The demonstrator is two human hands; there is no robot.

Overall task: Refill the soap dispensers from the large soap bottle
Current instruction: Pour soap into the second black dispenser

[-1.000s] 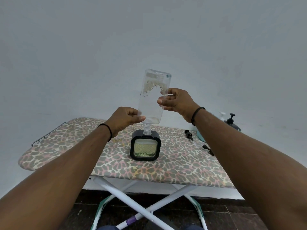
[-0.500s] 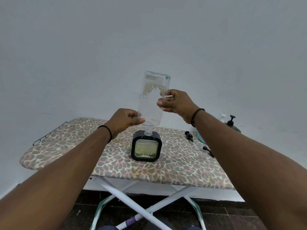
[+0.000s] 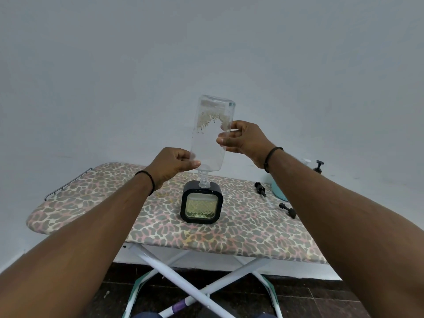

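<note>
From the head camera, looking forward and down, a person holds a large clear soap bottle point(image 3: 211, 136) upside down, tilted slightly so its flat base leans to the right, with its threaded neck set into the top opening of a square black soap dispenser point(image 3: 202, 204). The dispenser stands upright on an ironing board point(image 3: 241, 230) with a leopard-print cover, and its patterned window shows yellowish liquid reaching most of the way up. The left hand point(image 3: 174, 165) grips the bottle low down near the shoulder, thumb across the front; the right hand point(image 3: 243, 140) pinches the upper right edge with fingers and thumb curled round it. So both hands are closed on the bottle. The bottle looks almost drained, with only foamy residue clinging near the raised base, so it is probably light and, being thin clear plastic, likely to flex if squeezed. Any soap on the outside would make it slippery; a hold at the shoulder and on the side walls, as here, seems the steadiest. The dispenser looks rigid and squat, though the bottle's neck could tip it. To the right on the board lie two loose black pump parts point(image 3: 260, 189) point(image 3: 288, 210), beside a teal dispenser point(image 3: 278, 191) partly hidden by the right arm.
</note>
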